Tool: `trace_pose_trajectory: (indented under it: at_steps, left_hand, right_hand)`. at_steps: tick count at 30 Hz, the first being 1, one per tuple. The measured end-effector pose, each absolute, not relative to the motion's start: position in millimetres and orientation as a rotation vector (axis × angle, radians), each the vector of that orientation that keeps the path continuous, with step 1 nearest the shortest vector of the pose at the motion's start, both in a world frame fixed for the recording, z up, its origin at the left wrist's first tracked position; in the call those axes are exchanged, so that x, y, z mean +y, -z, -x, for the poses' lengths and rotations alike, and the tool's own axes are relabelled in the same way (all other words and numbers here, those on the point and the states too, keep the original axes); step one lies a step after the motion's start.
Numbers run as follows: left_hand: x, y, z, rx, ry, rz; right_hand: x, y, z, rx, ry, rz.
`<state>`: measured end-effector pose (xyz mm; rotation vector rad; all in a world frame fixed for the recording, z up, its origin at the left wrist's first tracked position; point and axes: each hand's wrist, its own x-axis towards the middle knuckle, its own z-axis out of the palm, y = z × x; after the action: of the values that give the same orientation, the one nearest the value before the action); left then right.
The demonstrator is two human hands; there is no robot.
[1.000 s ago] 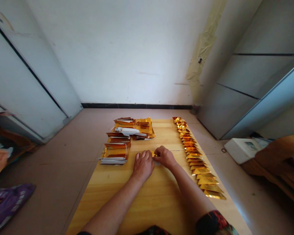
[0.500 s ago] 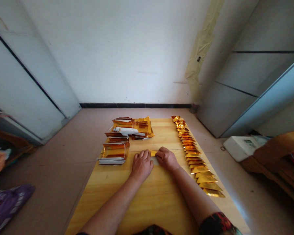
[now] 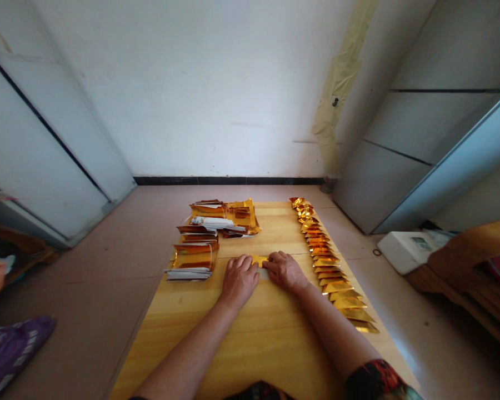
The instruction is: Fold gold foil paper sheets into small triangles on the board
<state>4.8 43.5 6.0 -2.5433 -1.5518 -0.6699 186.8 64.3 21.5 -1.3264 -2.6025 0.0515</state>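
Note:
A small piece of gold foil paper (image 3: 259,260) lies at the middle of the wooden table, between my two hands. My left hand (image 3: 239,278) is closed on its left end, fingers curled and pressed down. On the right end, my right hand (image 3: 286,270) presses with bent fingers. A paler edge of the paper shows just below the gold; the rest is hidden under my fingers. Beyond my left hand lie stacks of gold foil paper sheets (image 3: 195,255) with white backs. To the right runs a row of folded gold foil pieces (image 3: 325,261).
The wooden table (image 3: 183,344) stands before a white wall (image 3: 216,89). More foil sheets (image 3: 244,214) lie at its far left. A white box (image 3: 406,251) and wooden furniture (image 3: 475,255) stand at right, a purple bag (image 3: 19,350) on the floor at left.
My right hand has flattened slightly over the foil paper's right end, its fingers shifting. My left hand stays on the other end. The whole view has drifted a little.

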Motion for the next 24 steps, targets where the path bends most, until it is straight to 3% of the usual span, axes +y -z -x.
trace_pose_trajectory:
  at_steps: [13, 24]
  left_hand:
    - [47, -16, 5, -1.398, 0.513, 2.844]
    - [49, -11, 10, -1.407, 0.604, 2.845]
  right_hand:
    - [73, -6, -204, -2.485, -0.256, 1.132]
    - [59, -10, -206, -2.516, -0.269, 1.112]
